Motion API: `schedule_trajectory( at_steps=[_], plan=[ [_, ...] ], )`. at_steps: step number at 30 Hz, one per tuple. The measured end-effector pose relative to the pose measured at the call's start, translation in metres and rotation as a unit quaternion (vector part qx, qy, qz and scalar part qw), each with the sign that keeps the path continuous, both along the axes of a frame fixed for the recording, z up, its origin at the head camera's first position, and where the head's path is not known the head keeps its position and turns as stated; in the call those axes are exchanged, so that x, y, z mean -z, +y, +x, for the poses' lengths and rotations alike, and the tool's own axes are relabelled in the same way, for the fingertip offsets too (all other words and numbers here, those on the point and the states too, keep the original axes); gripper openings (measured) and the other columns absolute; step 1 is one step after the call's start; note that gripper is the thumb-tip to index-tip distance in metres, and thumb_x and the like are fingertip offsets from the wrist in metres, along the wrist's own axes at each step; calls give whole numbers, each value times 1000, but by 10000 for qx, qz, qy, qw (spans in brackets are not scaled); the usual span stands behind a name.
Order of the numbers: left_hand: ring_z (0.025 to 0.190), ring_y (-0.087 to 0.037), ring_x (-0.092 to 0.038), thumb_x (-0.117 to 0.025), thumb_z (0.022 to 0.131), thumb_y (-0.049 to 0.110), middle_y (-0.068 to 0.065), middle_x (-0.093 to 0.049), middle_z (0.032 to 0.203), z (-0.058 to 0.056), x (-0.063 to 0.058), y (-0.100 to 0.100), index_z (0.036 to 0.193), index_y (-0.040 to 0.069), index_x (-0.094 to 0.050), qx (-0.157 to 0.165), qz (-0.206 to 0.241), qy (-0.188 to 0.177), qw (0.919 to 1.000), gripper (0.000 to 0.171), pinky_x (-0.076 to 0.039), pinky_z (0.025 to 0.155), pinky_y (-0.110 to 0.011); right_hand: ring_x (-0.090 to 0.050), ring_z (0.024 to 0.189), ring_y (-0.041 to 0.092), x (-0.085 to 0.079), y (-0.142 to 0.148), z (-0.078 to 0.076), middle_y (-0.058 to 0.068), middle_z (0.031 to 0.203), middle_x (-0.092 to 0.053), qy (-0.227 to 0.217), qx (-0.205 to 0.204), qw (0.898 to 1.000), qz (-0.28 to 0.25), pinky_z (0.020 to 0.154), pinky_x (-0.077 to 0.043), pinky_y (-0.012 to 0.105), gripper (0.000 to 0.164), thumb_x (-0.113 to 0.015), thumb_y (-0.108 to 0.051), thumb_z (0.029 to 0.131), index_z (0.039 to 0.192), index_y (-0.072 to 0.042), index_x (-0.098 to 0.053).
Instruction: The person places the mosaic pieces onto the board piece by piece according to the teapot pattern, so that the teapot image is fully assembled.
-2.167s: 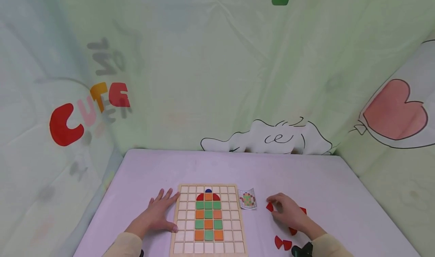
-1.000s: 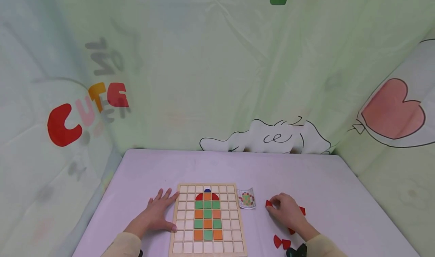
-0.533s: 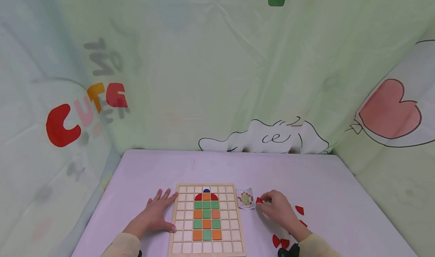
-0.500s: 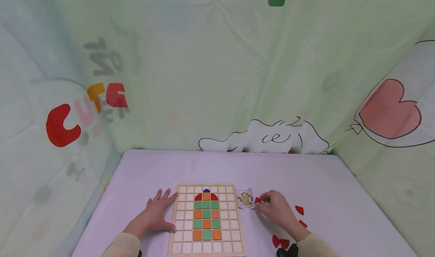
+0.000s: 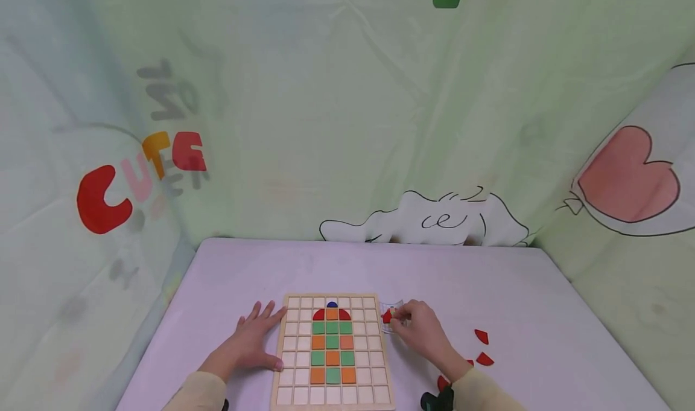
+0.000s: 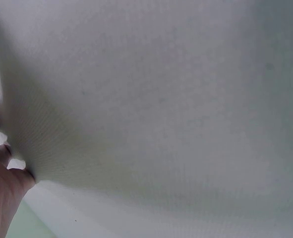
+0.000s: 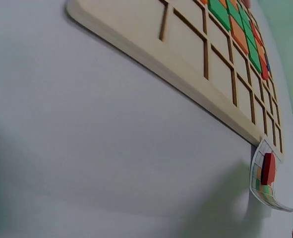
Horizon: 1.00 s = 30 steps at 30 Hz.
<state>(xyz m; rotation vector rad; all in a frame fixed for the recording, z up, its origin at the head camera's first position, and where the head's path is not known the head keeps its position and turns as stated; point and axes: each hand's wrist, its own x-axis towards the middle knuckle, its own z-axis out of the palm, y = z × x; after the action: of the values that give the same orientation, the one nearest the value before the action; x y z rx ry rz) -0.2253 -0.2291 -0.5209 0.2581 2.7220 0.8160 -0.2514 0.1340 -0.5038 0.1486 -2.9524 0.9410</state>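
A wooden grid board (image 5: 295, 378) holds green, orange, red and blue tiles in a tower-like figure. My left hand (image 5: 252, 341) lies with spread fingers at its left edge, fingertips and thumb touching the frame. At the board's right side is a small printed card (image 7: 258, 158), with a red quarter-circle tile (image 5: 387, 316) over it. My right hand (image 5: 420, 329) has its thumb and index finger bent right at this tile. In the right wrist view a gap shows between the tile and the visible fingertips; I cannot tell whether the hand still grips it.
More red quarter-circle tiles lie on the white table (image 5: 521, 314) to the right: one at the back (image 5: 481, 337), another nearer tile (image 5: 485, 359), and others partly covered by my right forearm. A printed curtain (image 5: 304, 127) hangs behind the table.
My right hand has carried the red quarter-circle tile leftward from the loose tiles to the printed card, now partly covering it. The left hand stays at the board's edge.
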Motion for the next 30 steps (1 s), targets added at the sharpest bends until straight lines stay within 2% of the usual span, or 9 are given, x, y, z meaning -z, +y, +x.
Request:
schedule_trajectory(
  at_steps=[5,9,13,18,23,30],
  plan=[
    [155,-53,-11,-99,58,34,-24,-28,166,0,-4,1,156,10,-41,-27,-15,-44,10000,116,-12,118,-77,-56,81,15,0,-1,-7,1,82,-66,-14,-33,9996,273,73,-55,33,6,-79,-5,83,87,-3,-76],
    [155,-53,-12,-99,58,34,-25,-28,166,1,-5,2,156,9,-41,-33,-19,-41,10000,116,-12,118,-78,-52,83,15,2,-4,-13,2,88,-67,92,-317,9961,813,70,-51,29,17,-82,-6,81,97,-4,-79],
    [155,-53,-12,-99,58,34,-25,-29,166,1,-5,2,156,9,-41,-33,-31,-41,10000,116,-13,118,-78,-54,89,17,5,-4,-18,3,95,-67,108,-571,9922,1099,76,-54,33,25,-84,-8,79,104,-5,-79],
    [155,-54,-12,-99,59,34,-25,-29,165,1,-5,2,156,9,-42,-31,-52,-51,10000,115,-13,118,-78,-54,98,22,5,-3,-23,6,103,-65,99,-760,9899,1195,84,-55,39,25,-85,-9,78,103,-8,-79],
    [155,-53,-12,-99,59,33,-25,-28,166,1,-6,2,156,9,-42,-66,-24,-67,10000,115,-12,118,-77,-54,106,26,5,-2,-26,8,111,-66,230,-893,9841,1517,89,-56,41,25,-89,-17,78,101,-12,-81],
    [155,-53,-12,-98,58,36,-24,-28,166,-1,-2,2,156,10,-41,-45,-124,-107,9999,117,-14,118,-77,-56,109,31,9,1,-29,9,114,-66,384,-1009,9765,1867,94,-55,46,20,-90,-19,77,94,-17,-81]
  ],
)
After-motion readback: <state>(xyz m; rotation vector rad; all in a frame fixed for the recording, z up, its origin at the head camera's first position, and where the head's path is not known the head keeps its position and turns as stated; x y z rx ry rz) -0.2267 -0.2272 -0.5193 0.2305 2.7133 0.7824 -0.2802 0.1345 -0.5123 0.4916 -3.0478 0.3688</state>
